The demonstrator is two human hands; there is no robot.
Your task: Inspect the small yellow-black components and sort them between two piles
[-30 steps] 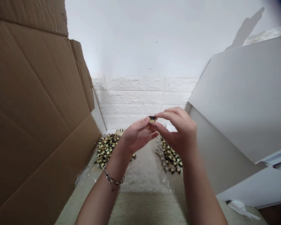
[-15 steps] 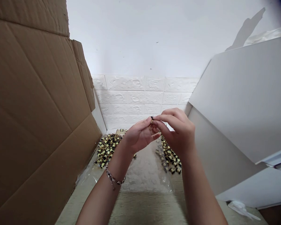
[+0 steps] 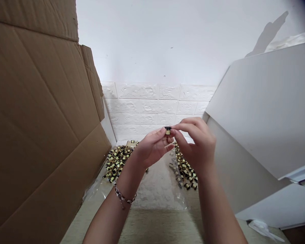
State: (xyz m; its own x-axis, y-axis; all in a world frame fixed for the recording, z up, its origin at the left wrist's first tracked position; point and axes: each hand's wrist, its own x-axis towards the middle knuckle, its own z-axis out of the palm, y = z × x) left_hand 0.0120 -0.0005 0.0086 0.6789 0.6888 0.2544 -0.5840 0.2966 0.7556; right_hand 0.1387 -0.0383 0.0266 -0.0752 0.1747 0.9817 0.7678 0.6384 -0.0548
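A small transformer (image 3: 168,131) with a black top, thin metal pins and a yellow-wrapped body is held up between my two hands. My left hand (image 3: 154,146) pinches its left side with thumb and fingers; the lower fingers curl loosely beneath. From the right, the thumb and index finger of my right hand (image 3: 197,144) close on its other side. Below lie two heaps of similar parts: the left heap (image 3: 117,161), partly behind my left wrist, and the right heap (image 3: 186,169), partly behind my right hand.
A clear plastic bag (image 3: 160,193) lies on the table (image 3: 152,225) between and under the heaps. Tall cardboard (image 3: 40,112) stands at left and a white panel (image 3: 264,112) at right. A white brick-patterned wall (image 3: 139,105) closes the back. A white strip (image 3: 264,228) lies at lower right.
The transformer has been turned so its pins and yellow side show; before, only a small dark end was visible. My right hand has shifted slightly right.
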